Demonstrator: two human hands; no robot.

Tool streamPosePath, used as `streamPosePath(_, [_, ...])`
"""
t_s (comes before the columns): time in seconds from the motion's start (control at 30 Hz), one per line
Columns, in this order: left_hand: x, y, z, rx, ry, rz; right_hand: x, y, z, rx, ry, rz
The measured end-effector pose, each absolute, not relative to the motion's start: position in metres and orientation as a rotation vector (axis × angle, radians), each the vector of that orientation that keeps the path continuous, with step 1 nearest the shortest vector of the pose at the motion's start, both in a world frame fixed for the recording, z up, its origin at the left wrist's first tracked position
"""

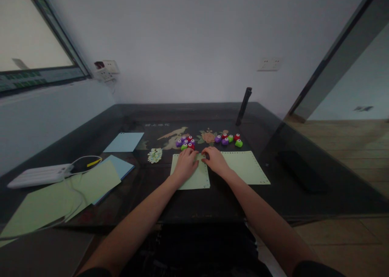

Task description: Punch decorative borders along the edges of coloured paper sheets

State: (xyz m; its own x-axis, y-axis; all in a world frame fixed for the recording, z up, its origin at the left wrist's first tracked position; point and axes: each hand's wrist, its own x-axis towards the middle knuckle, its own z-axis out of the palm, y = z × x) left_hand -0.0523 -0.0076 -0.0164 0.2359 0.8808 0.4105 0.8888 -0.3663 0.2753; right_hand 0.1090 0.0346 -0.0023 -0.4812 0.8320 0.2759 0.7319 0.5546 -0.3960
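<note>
My left hand (pixel 186 163) lies across the upper part of a light green paper sheet (pixel 194 181), with its fingers bent down at the top edge and holding it. Curled fingers bring my right hand (pixel 214 160) to the sheet's upper right corner; what sits between its fingertips is too small and dark to make out. Small marks run along the sheet's edges. Just beyond my left hand is a cluster of small purple, red and green pieces with round white tops (pixel 184 141), resembling craft punches. More such pieces (pixel 225 141) lie beyond my right hand.
A second light green sheet (pixel 246 167) with marked edges lies right. To the left are a pile of paper bits (pixel 154 155), a blue sheet (pixel 124 142), more green paper (pixel 100 179) and a white power strip (pixel 42 175) with cable. A dark upright stick (pixel 244 106) stands behind.
</note>
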Motion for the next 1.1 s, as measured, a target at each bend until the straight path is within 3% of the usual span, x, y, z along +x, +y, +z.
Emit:
streamPosePath(0.37, [-0.060,-0.003,-0.006,-2.453,-1.674,-1.084,0.109,0.034,0.000,-1.231,-2.288,0.604])
streamPosePath(0.6, [-0.074,0.000,0.008,-1.999,-1.899,-1.363,0.116,0.043,-0.001,-1.089,-1.944,1.007])
streamPosePath(0.73, [-0.078,0.009,0.005,-1.933,-2.112,-1.854,0.125,0.052,-0.001,-1.043,-1.638,1.102])
streamPosePath(0.83, [-0.076,0.009,0.003,-2.148,-2.315,-2.336,0.130,0.057,0.002,-1.004,-1.455,1.157])
streamPosePath(0.9, [-0.073,0.005,0.003,-2.303,-2.429,-2.471,0.132,0.057,0.005,-0.972,-1.376,1.180])
streamPosePath(1.1, [-0.069,-0.008,0.011,-2.624,-2.570,-2.169,0.134,0.055,0.014,-0.932,-1.263,1.188])
